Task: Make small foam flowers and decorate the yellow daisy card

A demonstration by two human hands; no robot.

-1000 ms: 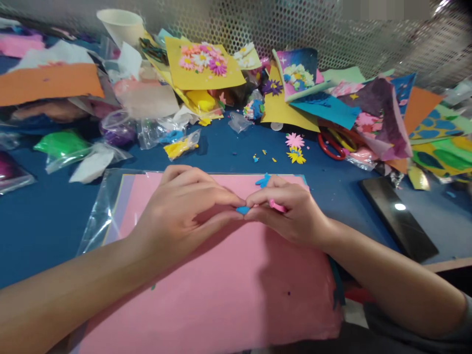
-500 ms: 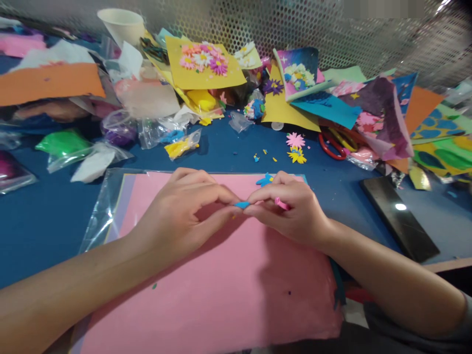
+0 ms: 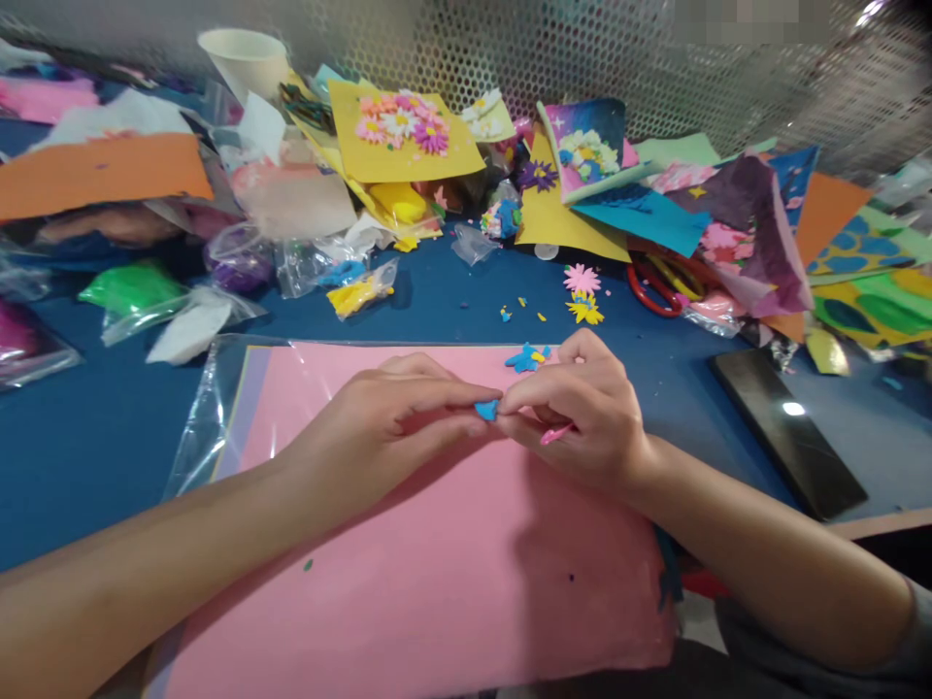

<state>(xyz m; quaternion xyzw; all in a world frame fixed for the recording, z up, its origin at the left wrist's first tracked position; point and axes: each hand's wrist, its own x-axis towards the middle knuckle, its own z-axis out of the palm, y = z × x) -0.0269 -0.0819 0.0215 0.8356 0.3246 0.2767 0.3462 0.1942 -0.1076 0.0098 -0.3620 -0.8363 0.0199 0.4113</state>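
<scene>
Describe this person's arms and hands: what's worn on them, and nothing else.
The left hand and right hand are bare, with no gloves, rings, watch or bracelet in view. The forearms are bare too. A dark grey sleeve shows at the lower right edge, at the right arm.

Red-handled scissors ahead, black phone beside right hand

Nothing readable on this table, no words on the pink craft-foam sheet, none on the yellow card with paper flowers, grey blurred patch up top, too smeared to call
</scene>
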